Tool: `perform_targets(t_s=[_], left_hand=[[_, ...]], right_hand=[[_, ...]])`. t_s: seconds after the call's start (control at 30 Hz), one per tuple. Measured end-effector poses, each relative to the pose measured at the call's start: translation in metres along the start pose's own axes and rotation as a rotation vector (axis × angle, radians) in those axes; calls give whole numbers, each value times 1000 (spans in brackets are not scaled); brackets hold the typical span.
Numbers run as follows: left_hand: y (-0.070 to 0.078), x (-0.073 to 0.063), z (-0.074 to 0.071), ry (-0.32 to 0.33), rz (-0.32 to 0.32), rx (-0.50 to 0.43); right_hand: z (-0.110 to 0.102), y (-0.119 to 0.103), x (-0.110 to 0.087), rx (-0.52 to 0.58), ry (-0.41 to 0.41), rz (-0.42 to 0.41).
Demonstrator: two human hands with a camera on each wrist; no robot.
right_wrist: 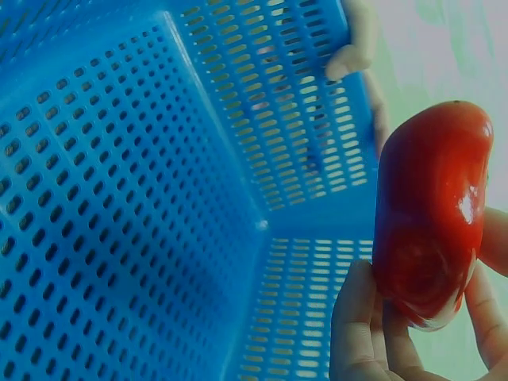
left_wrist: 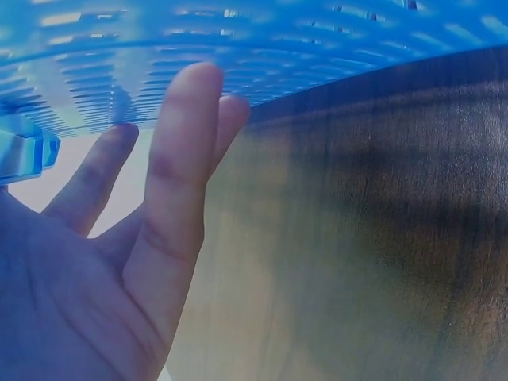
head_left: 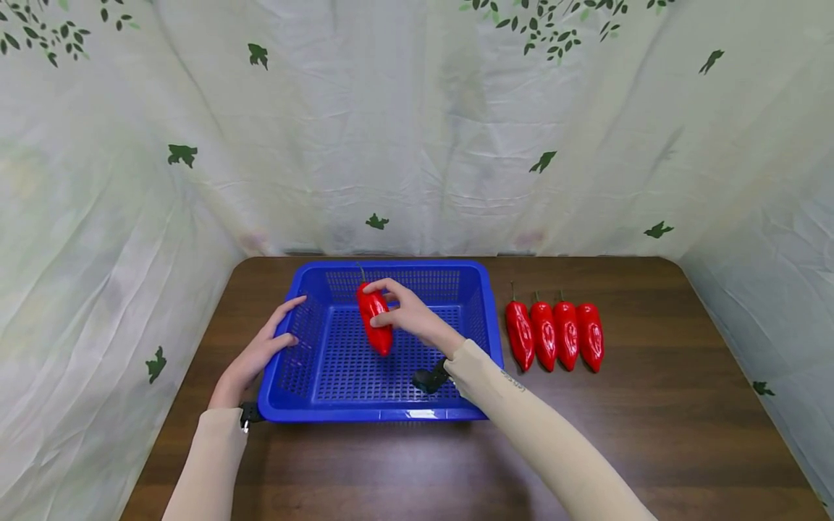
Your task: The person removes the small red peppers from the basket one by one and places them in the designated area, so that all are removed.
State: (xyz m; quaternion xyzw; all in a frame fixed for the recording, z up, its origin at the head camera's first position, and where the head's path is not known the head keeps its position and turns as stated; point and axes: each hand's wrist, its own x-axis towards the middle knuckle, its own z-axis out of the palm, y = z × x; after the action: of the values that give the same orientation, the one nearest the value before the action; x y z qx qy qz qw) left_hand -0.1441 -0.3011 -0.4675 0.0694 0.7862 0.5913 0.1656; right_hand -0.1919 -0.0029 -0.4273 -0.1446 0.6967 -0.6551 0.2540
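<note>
Over the inside of a blue perforated plastic basket (head_left: pixel 339 415), my right hand (head_left: pixel 417 317) pinches a glossy red chili pepper (head_left: pixel 381 337) between thumb and fingers. The pepper's thin stem points to the far side and its tip toward me. In the right wrist view the pepper (right_wrist: pixel 432 206) is above the basket floor, with fingertips around its sides. My left hand (head_left: pixel 255 356) holds the basket's left rim, thumb hooked over the edge. Other fingers of the left hand (left_wrist: pixel 171 182) reach along the outside under the rim in the left wrist view.
Right of the basket, several red chili peppers (head_left: pixel 544 336) lie side by side on the brown wooden table (head_left: pixel 671 405), stems mostly away from me. A pale curtain (head_left: pixel 423 145) with leaf and bird prints hangs behind the table and along both sides.
</note>
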Motion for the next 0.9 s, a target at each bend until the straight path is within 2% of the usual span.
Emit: perform_targets(t_s=[0.5,0.9], left_hand=[[0,0,-2,3,-15,37],[-2,1,-2,1,-20,39]], right_hand=[[-41,-19,-33,-5,25,-65],[-76,-19,-55,9,79,-81]])
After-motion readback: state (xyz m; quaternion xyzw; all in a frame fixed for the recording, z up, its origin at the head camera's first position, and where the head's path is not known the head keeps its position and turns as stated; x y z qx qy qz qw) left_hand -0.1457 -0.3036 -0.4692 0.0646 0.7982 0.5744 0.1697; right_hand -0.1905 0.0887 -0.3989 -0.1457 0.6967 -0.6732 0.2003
